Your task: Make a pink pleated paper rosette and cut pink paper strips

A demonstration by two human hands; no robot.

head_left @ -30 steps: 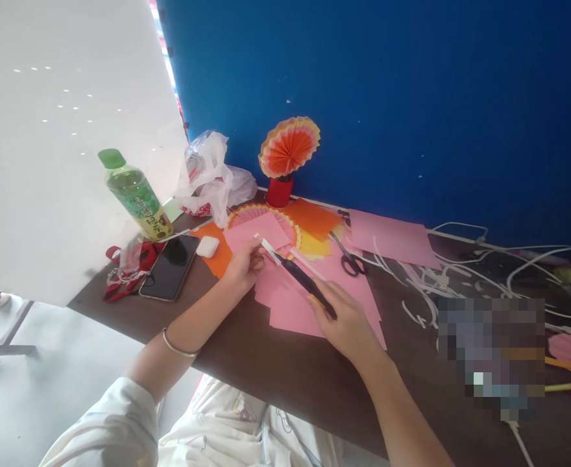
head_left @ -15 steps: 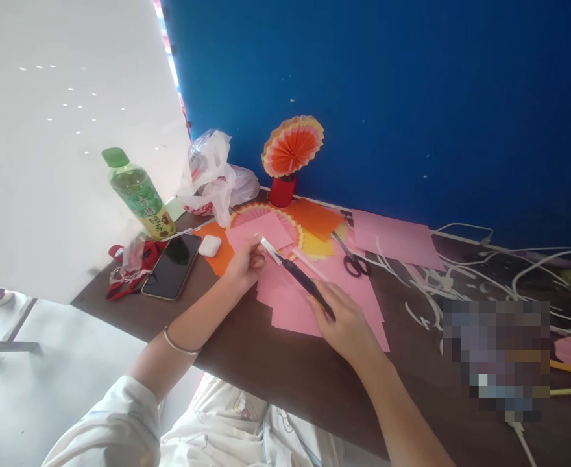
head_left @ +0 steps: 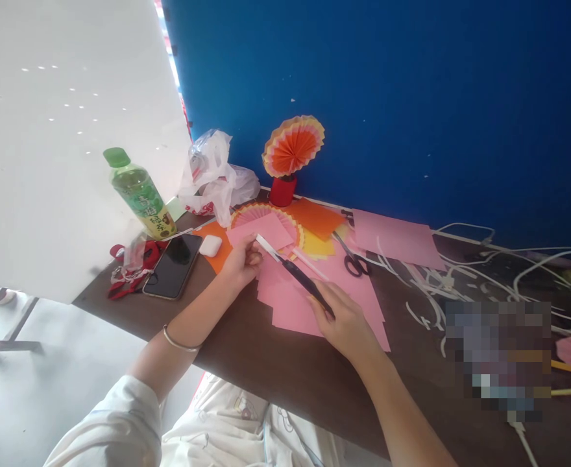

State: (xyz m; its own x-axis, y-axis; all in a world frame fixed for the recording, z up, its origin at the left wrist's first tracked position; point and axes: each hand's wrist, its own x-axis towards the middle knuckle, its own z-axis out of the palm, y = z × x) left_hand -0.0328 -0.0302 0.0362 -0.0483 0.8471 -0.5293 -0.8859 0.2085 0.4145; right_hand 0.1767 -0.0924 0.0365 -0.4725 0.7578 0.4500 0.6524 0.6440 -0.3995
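My right hand point(head_left: 337, 316) is closed round the black handle of a utility knife point(head_left: 303, 280), which slants up and left over the table. Its pale front part reaches to the fingertips of my left hand point(head_left: 241, 263). The left fingers are curled in, with thumb and forefinger at that tip; whether they pinch it or something small is hidden. Beneath the hands lie pink paper sheets point(head_left: 295, 305). A smaller pink sheet point(head_left: 272, 228) lies on a pleated paper rosette point(head_left: 251, 213) just beyond the left hand. Black-handled scissors point(head_left: 357, 264) rest on the paper to the right.
A pleated paper flower point(head_left: 294, 148) stands in a red pot point(head_left: 282, 192) by the blue wall. On the left are a green-capped bottle point(head_left: 142, 198), a phone point(head_left: 173, 266), a white case point(head_left: 210, 246) and plastic bags point(head_left: 212, 172). White cables point(head_left: 431, 292) tangle on the right.
The pale front part of the knife has turned slightly at the left fingertips and looks less shiny. Both hands stay nearly in place, and nothing else has visibly moved.
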